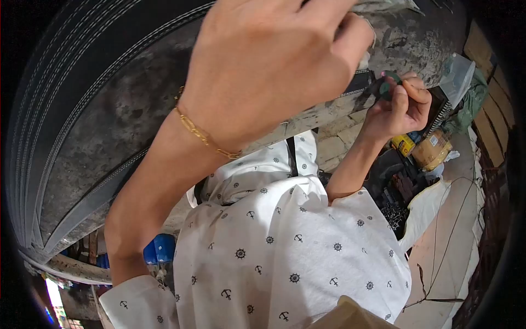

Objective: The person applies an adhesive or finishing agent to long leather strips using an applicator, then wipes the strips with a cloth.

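Observation:
My left hand (274,66), with a gold chain bracelet (192,127) on its wrist, is raised close to the camera over a worn, dark work surface (126,77). Its visible fingers curl inward, and the fingertips are cut off by the top edge, so what they hold is hidden. Farther right, my right hand (402,107) pinches a small dark green round piece (388,86) between thumb and fingers. The end of a black strap with pale stitching (359,82) lies right beside that piece.
Black stitched straps (66,60) run along the surface's left side. At right are a clear plastic container (457,77), a green plastic bag (468,109), a tape-wrapped brown package (433,149) and a yellow box (403,145). Blue containers (160,248) stand low at left.

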Tool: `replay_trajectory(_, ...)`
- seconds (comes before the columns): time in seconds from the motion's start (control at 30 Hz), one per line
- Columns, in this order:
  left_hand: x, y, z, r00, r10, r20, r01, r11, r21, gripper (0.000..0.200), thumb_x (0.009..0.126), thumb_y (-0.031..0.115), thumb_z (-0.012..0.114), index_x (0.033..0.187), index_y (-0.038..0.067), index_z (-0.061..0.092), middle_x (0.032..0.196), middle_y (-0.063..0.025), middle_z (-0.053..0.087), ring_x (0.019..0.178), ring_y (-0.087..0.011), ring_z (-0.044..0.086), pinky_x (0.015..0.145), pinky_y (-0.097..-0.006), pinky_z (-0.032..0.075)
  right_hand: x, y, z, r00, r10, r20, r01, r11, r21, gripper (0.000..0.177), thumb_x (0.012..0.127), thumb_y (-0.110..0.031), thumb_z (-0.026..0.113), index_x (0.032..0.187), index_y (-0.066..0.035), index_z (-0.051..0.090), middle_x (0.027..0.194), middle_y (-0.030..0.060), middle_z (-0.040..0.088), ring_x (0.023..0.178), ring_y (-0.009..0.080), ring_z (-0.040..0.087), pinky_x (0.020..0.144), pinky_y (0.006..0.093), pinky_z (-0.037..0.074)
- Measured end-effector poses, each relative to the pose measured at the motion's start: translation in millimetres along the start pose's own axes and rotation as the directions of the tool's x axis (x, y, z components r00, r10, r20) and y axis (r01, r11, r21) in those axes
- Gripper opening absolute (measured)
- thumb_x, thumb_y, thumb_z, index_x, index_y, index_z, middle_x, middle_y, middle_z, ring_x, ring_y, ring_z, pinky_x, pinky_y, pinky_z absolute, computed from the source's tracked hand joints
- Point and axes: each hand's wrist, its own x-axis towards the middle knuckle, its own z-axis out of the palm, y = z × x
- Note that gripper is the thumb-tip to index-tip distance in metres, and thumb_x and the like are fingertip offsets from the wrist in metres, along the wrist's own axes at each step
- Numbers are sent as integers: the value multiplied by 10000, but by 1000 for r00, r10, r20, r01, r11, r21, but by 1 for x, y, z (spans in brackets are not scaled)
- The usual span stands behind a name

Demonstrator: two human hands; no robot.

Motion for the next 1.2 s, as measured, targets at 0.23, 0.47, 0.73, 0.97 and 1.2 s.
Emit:
replay_trajectory(0.23, -7, 15, 3, 967, 35, 252, -19, 998, -68, 202, 729, 155, 646, 883, 30, 686, 902, -81, 603, 845, -227, 559, 733, -357, 424, -4, 7, -6, 939, 69, -338, 29, 960, 278, 60, 867, 80, 595, 910, 39, 589, 895, 134, 588, 757, 176, 596, 703, 299, 600)
replay_trajectory(0.47, -22, 41, 25, 939, 227, 258, -178, 964, -200, 315, 736, 156, 654, 1022, 34, 705, 1011, -99, 635, 959, -255, 587, 802, -405, 454, -5, 17, -12, 880, 166, -444, 109, 840, 532, 57, 901, 18, 584, 952, 17, 609, 872, 121, 641, 713, 195, 653, 659, 361, 579)
replay_trajectory(0.73, 16, 37, -26, 928, -100, 358, 44, 986, 163, 542, 693, 18, 706, 1222, 103, 626, 1178, -110, 612, 1115, -310, 551, 951, -432, 406, -1, 15, -9, 848, 232, -477, 123, 788, 603, 93, 962, -22, 578, 1038, -6, 630, 906, 100, 660, 793, 149, 615, 657, 328, 478)
replay_trajectory(0.97, 31, 61, -33, 851, 161, 500, -168, 985, -32, 486, 648, -10, 659, 1117, 114, 697, 1225, -119, 595, 1156, -310, 538, 991, -440, 376, 1, 19, -8, 839, 305, -450, -146, 924, 353, 198, 920, -130, 706, 1113, -89, 730, 913, 100, 743, 668, 184, 669, 648, 363, 578)
replay_trajectory(1.2, 11, 57, -12, 805, 174, 567, -126, 984, -123, 237, 829, 179, 757, 981, 7, 695, 875, -93, 565, 836, -287, 561, 780, -402, 445, 1, 27, -9, 919, 174, -355, -31, 927, 374, 178, 932, -12, 656, 1102, 36, 682, 985, 89, 707, 877, 127, 668, 765, 248, 524)
